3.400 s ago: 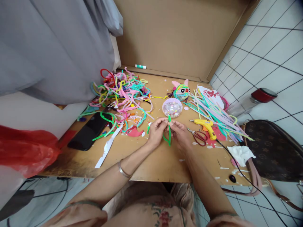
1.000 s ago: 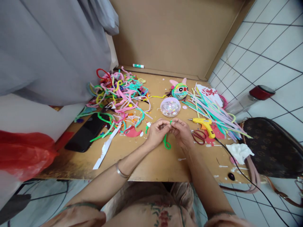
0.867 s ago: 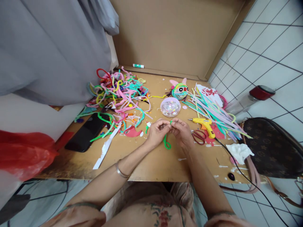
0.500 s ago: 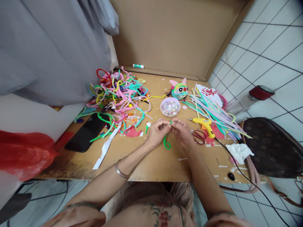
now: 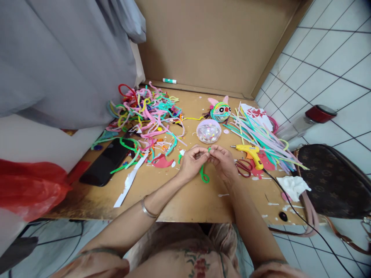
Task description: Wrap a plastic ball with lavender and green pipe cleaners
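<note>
Between the fingertips of both hands is a green pipe cleaner (image 5: 204,177), its lower end curled into a loop that hangs beneath them. My left hand (image 5: 193,160) pinches it from the left. From the right, my right hand (image 5: 223,160) pinches the same piece, the fingertips of the two hands almost touching. The stretch inside the fingers is mostly hidden. Just beyond the hands sits a clear bowl (image 5: 208,131) with a lilac rim and small coloured bits inside. Behind it stands a striped ball figure (image 5: 220,111) with pink ears, eyes and a red nose.
A tangled heap of pipe cleaners (image 5: 150,108) and a black phone (image 5: 104,162) lie left. To the right are straight pipe cleaners (image 5: 257,131), a yellow glue gun (image 5: 251,152) with a cord, red-handled scissors (image 5: 244,168) and a brown bag (image 5: 333,181). A glue stick (image 5: 169,81) lies at the back.
</note>
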`<action>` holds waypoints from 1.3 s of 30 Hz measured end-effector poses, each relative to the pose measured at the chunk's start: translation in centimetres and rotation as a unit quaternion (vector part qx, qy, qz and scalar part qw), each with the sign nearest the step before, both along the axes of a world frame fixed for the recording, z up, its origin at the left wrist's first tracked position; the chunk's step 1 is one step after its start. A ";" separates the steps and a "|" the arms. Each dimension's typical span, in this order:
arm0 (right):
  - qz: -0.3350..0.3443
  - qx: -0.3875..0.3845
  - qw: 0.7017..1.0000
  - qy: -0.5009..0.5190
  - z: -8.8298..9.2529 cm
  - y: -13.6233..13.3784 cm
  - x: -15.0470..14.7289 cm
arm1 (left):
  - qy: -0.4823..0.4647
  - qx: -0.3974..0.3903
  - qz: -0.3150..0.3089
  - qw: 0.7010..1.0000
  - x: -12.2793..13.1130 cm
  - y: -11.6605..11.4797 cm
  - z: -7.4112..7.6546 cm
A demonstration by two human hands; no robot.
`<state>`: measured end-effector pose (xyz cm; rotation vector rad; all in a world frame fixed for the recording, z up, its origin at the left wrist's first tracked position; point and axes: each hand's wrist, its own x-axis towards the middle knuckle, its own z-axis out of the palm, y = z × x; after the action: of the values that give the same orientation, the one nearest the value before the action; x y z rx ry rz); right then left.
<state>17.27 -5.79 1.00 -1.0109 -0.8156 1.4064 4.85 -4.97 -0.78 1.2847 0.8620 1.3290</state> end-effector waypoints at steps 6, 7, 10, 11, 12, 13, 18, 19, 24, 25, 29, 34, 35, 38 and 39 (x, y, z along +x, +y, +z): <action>-0.054 0.062 0.990 -0.112 -0.1 0.0 -0.1 | 0.015 0.002 0.021 1.000 0.0 0.1 -0.1; -0.063 0.074 0.986 -0.132 0.0 0.0 -0.1 | 0.015 -0.002 0.024 1.000 0.0 0.1 0.0; -0.102 0.115 0.967 -0.204 0.2 -0.2 -0.4 | 0.011 -0.010 0.031 0.999 0.0 0.1 0.0; -0.114 0.131 0.957 -0.233 0.2 -0.3 -0.4 | 0.011 -0.010 0.034 0.999 0.0 0.1 0.0; -0.122 0.150 0.945 -0.265 0.2 -0.4 -0.4 | 0.012 -0.010 0.037 0.999 0.0 0.1 0.0; -0.128 0.171 0.930 -0.299 0.2 -0.5 -0.4 | 0.012 -0.009 0.040 0.999 0.0 0.1 0.0; -0.143 0.299 0.808 -0.487 -0.3 -0.7 0.1 | 0.022 -0.002 0.051 0.998 0.0 0.1 0.0; -0.143 0.319 0.775 -0.526 -0.5 -0.7 0.2 | 0.027 0.000 0.053 0.998 0.0 0.1 0.0; -0.135 0.370 0.610 -0.688 -0.7 -0.9 0.8 | 0.044 0.007 0.067 0.997 -0.2 0.2 0.0; -0.131 0.377 0.589 -0.703 -0.6 -0.9 0.8 | 0.044 0.005 0.071 0.997 -0.3 0.3 0.0; -0.121 0.403 0.547 -0.724 -0.4 -1.1 0.9 | 0.038 0.005 0.084 0.996 -0.5 0.7 -0.1; -0.099 0.404 0.618 -0.667 -0.3 -1.4 1.1 | 0.034 0.010 0.095 0.995 -0.7 1.2 -0.3; -0.106 0.390 0.651 -0.642 -0.3 -1.4 1.2 | 0.035 0.011 0.097 0.995 -0.7 1.2 -0.3; -0.125 0.342 0.755 -0.546 -0.5 -1.1 1.3 | 0.034 0.016 0.092 0.995 -0.7 1.1 -0.1; -0.122 0.323 0.787 -0.512 -0.6 -1.0 1.3 | 0.034 0.018 0.087 0.995 -0.7 1.1 -0.1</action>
<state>18.53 -6.77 0.44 -1.2241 -1.7262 0.1662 4.17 -3.89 -0.87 1.3126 1.0211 1.4489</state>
